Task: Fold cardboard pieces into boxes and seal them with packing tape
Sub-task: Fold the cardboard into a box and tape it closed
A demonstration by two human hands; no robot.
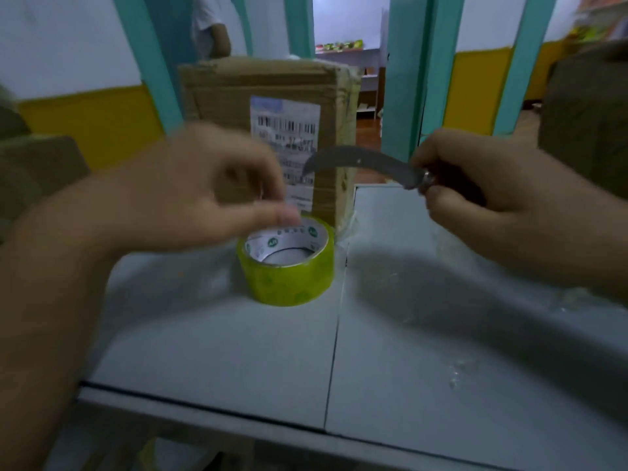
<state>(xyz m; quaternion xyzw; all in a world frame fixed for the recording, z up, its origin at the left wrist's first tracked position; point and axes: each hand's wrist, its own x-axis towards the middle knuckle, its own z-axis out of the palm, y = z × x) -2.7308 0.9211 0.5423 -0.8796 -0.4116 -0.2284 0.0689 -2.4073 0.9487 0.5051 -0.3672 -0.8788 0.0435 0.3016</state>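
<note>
My right grip (492,198) clenches the knife (356,163), left grip (204,192) blurs over the tape roll (289,277) — hold unclear — so I'd steady it first.

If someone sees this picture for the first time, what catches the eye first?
The curved grey metal knife, gripped by the right hand at centre right. Next, the yellow-green roll of packing tape on the grey table, under the blurred left hand, before a taped brown cardboard box.
</note>
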